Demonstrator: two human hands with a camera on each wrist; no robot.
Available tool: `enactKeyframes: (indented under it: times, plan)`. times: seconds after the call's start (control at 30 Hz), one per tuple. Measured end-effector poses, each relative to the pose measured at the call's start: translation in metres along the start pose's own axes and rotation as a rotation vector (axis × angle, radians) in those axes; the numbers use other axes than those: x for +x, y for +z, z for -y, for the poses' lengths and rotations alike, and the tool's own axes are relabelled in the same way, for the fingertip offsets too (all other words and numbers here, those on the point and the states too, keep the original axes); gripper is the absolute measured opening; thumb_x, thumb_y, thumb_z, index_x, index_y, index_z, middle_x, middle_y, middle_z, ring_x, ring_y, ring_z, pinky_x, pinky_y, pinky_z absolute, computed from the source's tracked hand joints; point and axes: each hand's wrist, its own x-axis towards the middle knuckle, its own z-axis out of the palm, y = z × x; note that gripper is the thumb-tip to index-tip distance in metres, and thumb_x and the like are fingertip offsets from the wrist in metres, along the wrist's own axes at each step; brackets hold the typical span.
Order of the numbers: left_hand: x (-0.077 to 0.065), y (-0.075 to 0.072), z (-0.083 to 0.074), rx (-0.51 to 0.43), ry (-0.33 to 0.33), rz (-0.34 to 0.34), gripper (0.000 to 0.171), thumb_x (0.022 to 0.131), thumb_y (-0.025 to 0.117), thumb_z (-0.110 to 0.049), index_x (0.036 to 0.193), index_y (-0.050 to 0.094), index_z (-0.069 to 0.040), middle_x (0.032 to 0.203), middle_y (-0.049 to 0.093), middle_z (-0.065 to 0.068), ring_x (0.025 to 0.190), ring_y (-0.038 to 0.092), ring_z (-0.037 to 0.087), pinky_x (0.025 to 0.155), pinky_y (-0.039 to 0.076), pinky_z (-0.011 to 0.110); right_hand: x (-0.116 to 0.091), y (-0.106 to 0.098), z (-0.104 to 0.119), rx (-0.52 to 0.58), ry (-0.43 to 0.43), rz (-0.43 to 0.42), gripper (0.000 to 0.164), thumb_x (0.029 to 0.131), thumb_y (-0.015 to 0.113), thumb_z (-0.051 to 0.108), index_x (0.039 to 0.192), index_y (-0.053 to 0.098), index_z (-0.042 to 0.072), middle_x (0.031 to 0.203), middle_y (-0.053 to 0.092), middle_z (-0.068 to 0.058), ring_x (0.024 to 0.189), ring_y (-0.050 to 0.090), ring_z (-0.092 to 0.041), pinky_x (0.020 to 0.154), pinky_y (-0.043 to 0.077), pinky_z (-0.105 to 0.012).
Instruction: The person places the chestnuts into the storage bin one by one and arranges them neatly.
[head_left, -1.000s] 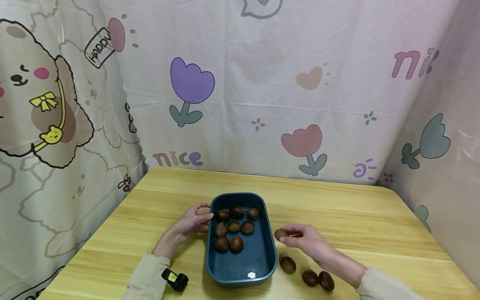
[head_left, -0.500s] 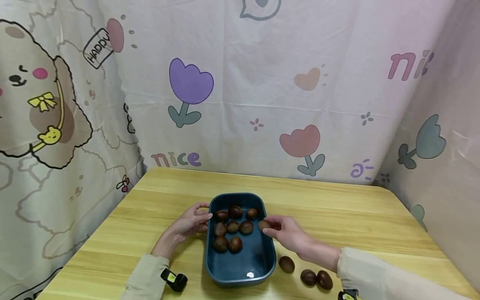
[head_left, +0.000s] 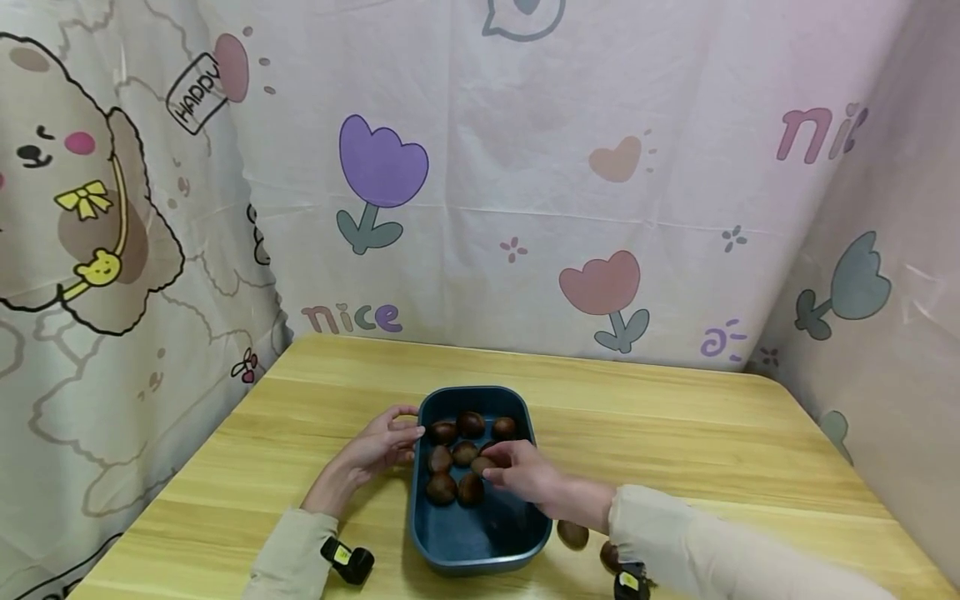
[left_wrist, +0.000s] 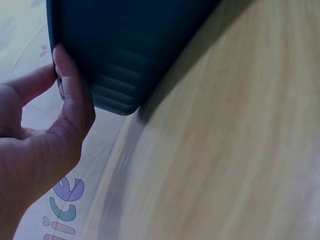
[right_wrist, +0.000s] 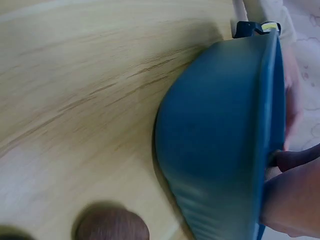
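A dark blue rectangular container stands on the table, with several brown chestnuts in its far and left parts. My left hand holds its left side at the rim; the left wrist view shows fingertips against the wall. Inside the container, my right hand pinches a chestnut between thumb and fingers, low among the others. In the right wrist view, the container wall hides most of that hand.
Loose chestnuts lie right of the container: one close to it, another partly under the right sleeve. The wooden table ends at a printed curtain at the back and sides. Black devices are strapped to both wrists.
My right hand has carried a chestnut from the table leftward over the rim and down into the container. The left hand has stayed at the container's left side.
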Motion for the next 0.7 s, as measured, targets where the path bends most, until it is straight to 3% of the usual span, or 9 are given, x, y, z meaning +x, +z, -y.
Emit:
enactKeyframes:
  times: [0.17,0.27,0.5,0.7]
  plan:
    - [-0.0019,-0.0009,-0.0009,0.009,0.001,-0.009,0.048,0.097,0.055,-0.007,0.134,0.027,0.005,0.103,0.060,0.010,0.079,0.061,0.013,0.070,0.051,0.026,0.0072,0.0090,-0.0043,-0.068,0.023,-0.018,0.028,0.094,0.056,-0.001,0.120,0.056,-0.010,0.103,0.060,-0.009,0.091,0.055,-0.019,0.081,0.050,-0.037]
    - [-0.0018,-0.0014,-0.0016,0.007,0.005,-0.008,0.046,0.097,0.055,-0.007,0.133,0.028,0.004,0.102,0.061,0.010,0.079,0.061,0.013,0.070,0.051,0.026,0.0095,0.0115,-0.0065,-0.099,0.031,-0.029,0.030,0.092,0.058,-0.002,0.121,0.055,-0.012,0.108,0.060,-0.011,0.093,0.056,-0.020,0.080,0.050,-0.036]
    - [-0.0007,-0.0021,-0.0021,0.006,0.006,-0.002,0.044,0.098,0.055,-0.007,0.132,0.029,0.003,0.102,0.062,0.010,0.078,0.061,0.012,0.069,0.051,0.025,0.0087,0.0104,-0.0077,-0.126,0.026,-0.015,0.018,0.086,0.059,-0.007,0.103,0.064,-0.004,0.091,0.059,-0.007,0.080,0.053,-0.017,0.071,0.047,-0.031]
    - [-0.0025,-0.0008,-0.0022,-0.003,0.012,0.005,0.045,0.098,0.054,-0.007,0.133,0.028,0.005,0.100,0.062,0.009,0.078,0.062,0.013,0.069,0.051,0.026,0.0073,0.0097,-0.0042,-0.147,0.018,-0.014,0.018,0.083,0.060,-0.007,0.100,0.064,-0.004,0.090,0.060,-0.006,0.079,0.055,-0.018,0.070,0.047,-0.030]
